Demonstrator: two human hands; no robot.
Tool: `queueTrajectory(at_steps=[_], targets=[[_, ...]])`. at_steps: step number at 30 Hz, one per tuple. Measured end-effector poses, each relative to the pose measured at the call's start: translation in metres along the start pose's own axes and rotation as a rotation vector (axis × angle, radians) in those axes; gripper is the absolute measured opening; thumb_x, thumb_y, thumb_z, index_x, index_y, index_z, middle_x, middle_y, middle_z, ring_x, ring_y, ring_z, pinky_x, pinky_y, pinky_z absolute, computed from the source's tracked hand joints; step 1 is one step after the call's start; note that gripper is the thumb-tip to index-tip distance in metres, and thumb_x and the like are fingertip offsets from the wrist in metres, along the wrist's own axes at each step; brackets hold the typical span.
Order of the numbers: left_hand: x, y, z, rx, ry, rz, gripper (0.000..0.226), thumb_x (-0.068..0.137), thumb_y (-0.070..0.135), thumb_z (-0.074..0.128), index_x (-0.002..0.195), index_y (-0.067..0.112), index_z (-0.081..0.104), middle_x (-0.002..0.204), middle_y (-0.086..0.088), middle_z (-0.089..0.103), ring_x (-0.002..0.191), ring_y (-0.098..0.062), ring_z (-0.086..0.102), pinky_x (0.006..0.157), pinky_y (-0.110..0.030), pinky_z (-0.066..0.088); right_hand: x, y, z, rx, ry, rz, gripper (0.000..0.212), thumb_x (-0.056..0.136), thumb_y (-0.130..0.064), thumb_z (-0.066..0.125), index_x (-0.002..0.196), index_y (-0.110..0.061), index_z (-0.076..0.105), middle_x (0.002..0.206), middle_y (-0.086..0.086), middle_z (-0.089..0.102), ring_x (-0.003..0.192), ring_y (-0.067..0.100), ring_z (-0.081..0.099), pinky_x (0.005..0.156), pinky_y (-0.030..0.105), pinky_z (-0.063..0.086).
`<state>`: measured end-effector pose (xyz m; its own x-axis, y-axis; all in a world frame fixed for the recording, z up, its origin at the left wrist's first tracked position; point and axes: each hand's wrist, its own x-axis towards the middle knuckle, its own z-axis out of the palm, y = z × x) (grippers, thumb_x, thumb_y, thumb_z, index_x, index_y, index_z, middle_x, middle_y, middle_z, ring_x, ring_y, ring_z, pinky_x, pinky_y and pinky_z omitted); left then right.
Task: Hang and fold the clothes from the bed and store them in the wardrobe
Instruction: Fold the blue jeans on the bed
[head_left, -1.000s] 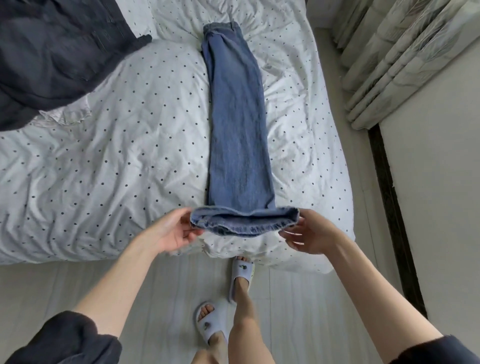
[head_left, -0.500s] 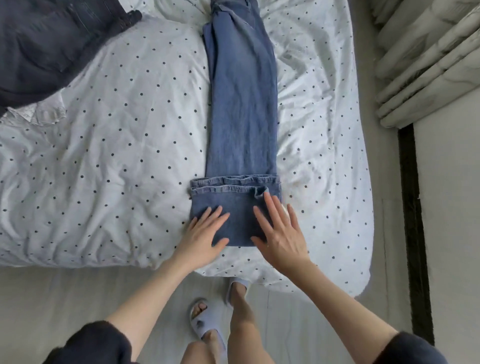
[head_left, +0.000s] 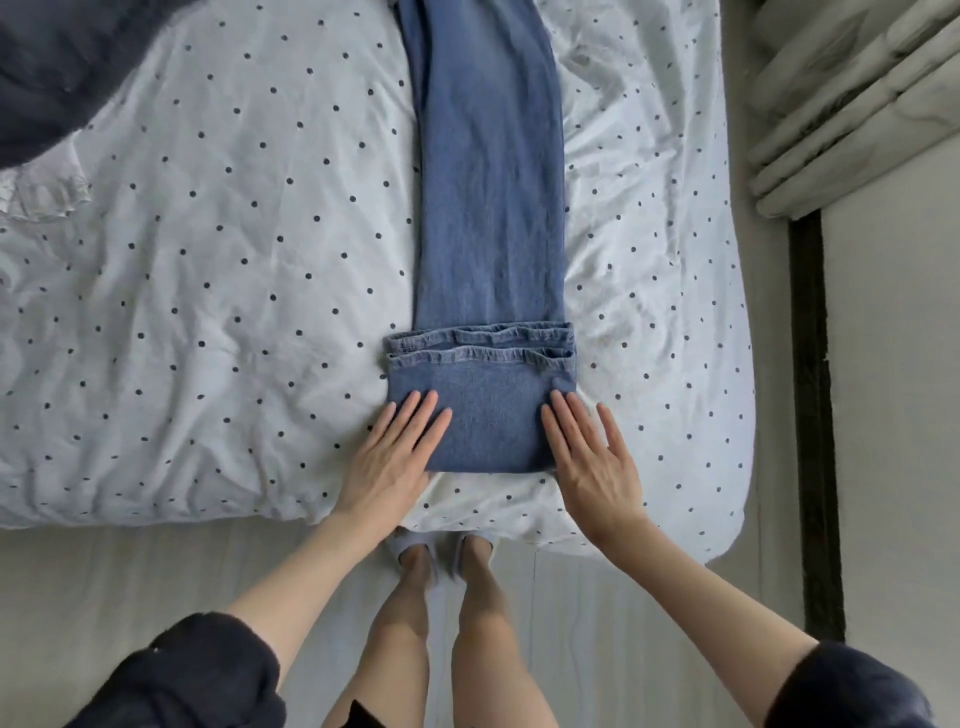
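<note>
Your jeans (head_left: 488, 208) lie flat on the bed (head_left: 208, 312), folded lengthwise into one long strip that runs from the 12 o'clock edge of the view down toward you. The hem end is turned over once on top of the strip, so a short fold (head_left: 480, 410) sits at the near end, with the two stitched hems lying across its far side. Your left hand (head_left: 392, 462) rests flat at the 9 o'clock side of this fold, the fingers straight and together, their tips on the denim. Your right hand (head_left: 592, 462) rests flat at the 3 o'clock side, the fingers straight and a little spread, partly on the denim and partly on the dotted cover. Neither hand grips anything. At 10 o'clock a dark garment (head_left: 67, 67) lies on the bed, well apart from the jeans. At 2 o'clock curtains (head_left: 852, 104) hang beside the bed. Your feet in slippers (head_left: 415, 545) stand at 6 o'clock, just at the bed's edge.
</note>
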<state>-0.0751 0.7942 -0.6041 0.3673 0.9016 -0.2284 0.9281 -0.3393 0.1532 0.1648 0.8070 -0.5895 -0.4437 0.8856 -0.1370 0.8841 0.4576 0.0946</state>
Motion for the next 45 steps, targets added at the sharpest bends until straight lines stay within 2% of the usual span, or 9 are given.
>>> queueTrajectory(at_steps=[3, 12, 16, 20, 24, 30, 36, 40, 45], targets=[[0.002, 0.000, -0.004, -0.131, 0.056, 0.003, 0.070, 0.048, 0.000, 0.087, 0.114, -0.002, 0.065, 0.121, -0.019, 0.062, 0.110, -0.036, 0.061, 0.086, -0.054, 0.050, 0.004, 0.002, 0.000, -0.031, 0.070, -0.047, 0.042, 0.081, -0.003, 0.045, 0.118, 0.001, 0.063, 0.126, 0.015, 0.060, 0.119, 0.027, 0.056, 0.100, 0.047, 0.044], [-0.004, -0.021, -0.063, -0.384, -0.209, -0.063, 0.049, 0.086, 0.018, 0.055, 0.135, 0.028, 0.051, 0.143, 0.010, 0.044, 0.134, -0.007, 0.038, 0.106, -0.029, 0.035, 0.000, -0.003, -0.066, 0.173, -0.022, -0.072, 0.023, 0.048, 0.002, 0.077, 0.070, -0.001, 0.069, 0.075, 0.011, 0.070, 0.070, 0.027, 0.068, 0.071, 0.034, 0.057], [0.001, -0.033, -0.105, -0.372, -0.288, -0.037, 0.040, 0.081, 0.018, 0.054, 0.117, 0.032, 0.064, 0.094, 0.005, 0.069, 0.089, -0.017, 0.062, 0.077, -0.027, 0.046, 0.010, -0.006, -0.102, 0.259, -0.108, -0.033, 0.014, 0.052, -0.002, 0.072, 0.064, -0.003, 0.065, 0.063, 0.007, 0.066, 0.057, 0.024, 0.064, 0.062, 0.030, 0.055], [0.023, -0.048, -0.138, -0.401, -0.265, -0.024, 0.020, 0.078, 0.016, 0.054, 0.087, 0.030, 0.063, 0.069, 0.006, 0.058, 0.069, -0.016, 0.054, 0.063, -0.028, 0.041, 0.038, 0.011, -0.126, 0.247, -0.303, 0.025, 0.019, 0.084, -0.018, 0.049, 0.098, -0.011, 0.060, 0.091, 0.006, 0.069, 0.090, 0.026, 0.062, 0.096, 0.027, 0.038], [0.054, -0.061, -0.161, -0.486, -0.148, -0.055, 0.019, 0.080, 0.011, 0.055, 0.084, 0.028, 0.060, 0.062, 0.018, 0.048, 0.064, -0.012, 0.048, 0.059, -0.023, 0.034, 0.068, 0.038, -0.146, 0.488, -0.196, 0.189, 0.024, 0.083, -0.013, 0.053, 0.106, -0.012, 0.062, 0.099, 0.007, 0.067, 0.091, 0.030, 0.060, 0.073, 0.031, 0.042], [0.133, -0.088, -0.183, -0.448, 0.140, -0.168, 0.020, 0.086, 0.012, 0.060, 0.106, 0.014, 0.061, 0.106, 0.001, 0.057, 0.095, -0.019, 0.056, 0.080, -0.037, 0.046, 0.160, 0.083, -0.148, 0.616, -0.092, 0.312, 0.033, 0.086, -0.010, 0.053, 0.118, -0.012, 0.059, 0.113, 0.007, 0.062, 0.102, 0.030, 0.057, 0.084, 0.037, 0.045], [0.186, -0.079, -0.169, -0.418, 0.355, -0.244, 0.025, 0.089, 0.001, 0.052, 0.113, 0.004, 0.057, 0.105, -0.012, 0.054, 0.096, -0.027, 0.058, 0.070, -0.038, 0.047, 0.205, 0.083, -0.122, 0.478, 0.309, 0.319, 0.027, 0.080, 0.002, 0.059, 0.106, 0.000, 0.065, 0.114, 0.017, 0.064, 0.104, 0.037, 0.059, 0.081, 0.044, 0.049], [0.163, -0.052, -0.127, -0.392, 0.282, -0.177, 0.025, 0.080, -0.002, 0.066, 0.105, 0.003, 0.062, 0.096, -0.012, 0.059, 0.085, -0.031, 0.062, 0.068, -0.038, 0.053, 0.174, 0.057, -0.075, 0.209, 0.255, -0.070, 0.027, 0.072, -0.009, 0.073, 0.098, -0.006, 0.071, 0.113, 0.015, 0.066, 0.110, 0.032, 0.061, 0.091, 0.047, 0.050], [0.143, -0.042, -0.080, -0.067, -0.049, -0.079, 0.083, 0.053, 0.029, 0.090, 0.127, 0.007, 0.058, 0.134, -0.017, 0.053, 0.123, -0.036, 0.051, 0.099, -0.053, 0.043, 0.162, 0.056, -0.038, 0.034, -0.097, -0.122, 0.072, 0.063, -0.040, 0.081, 0.127, -0.014, 0.060, 0.137, 0.009, 0.053, 0.127, 0.023, 0.050, 0.103, 0.042, 0.043]])
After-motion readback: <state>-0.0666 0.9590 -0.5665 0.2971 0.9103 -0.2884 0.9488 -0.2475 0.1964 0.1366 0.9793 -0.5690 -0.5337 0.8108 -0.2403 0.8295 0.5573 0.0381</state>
